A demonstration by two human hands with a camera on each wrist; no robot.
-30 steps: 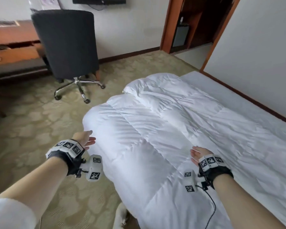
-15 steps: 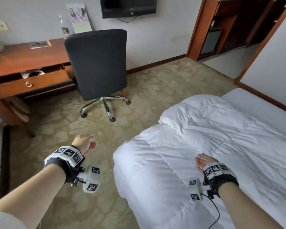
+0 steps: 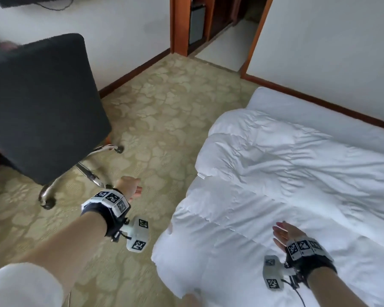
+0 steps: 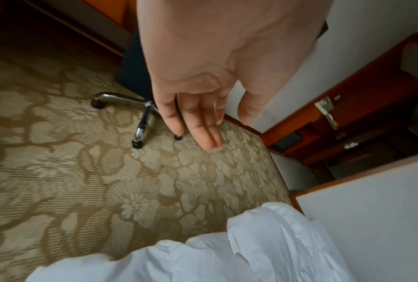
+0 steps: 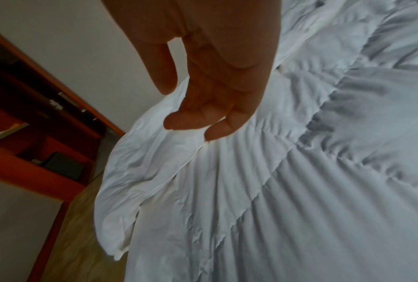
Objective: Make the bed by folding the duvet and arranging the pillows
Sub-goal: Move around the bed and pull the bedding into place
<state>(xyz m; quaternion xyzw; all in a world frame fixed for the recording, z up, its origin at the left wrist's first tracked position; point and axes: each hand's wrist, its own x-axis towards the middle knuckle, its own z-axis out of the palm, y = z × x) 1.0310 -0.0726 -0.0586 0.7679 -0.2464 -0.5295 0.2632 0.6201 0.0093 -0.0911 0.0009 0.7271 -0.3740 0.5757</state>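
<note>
The duvet is lying on the bed, its folded edge facing the carpet. Left of the duvet, across the carpet, the chair is standing. Behind the duvet, the doorway is opening in the wall. The right hand is hanging just over the duvet's near part. The left hand is hanging over the carpet, between the chair and the duvet.
</note>
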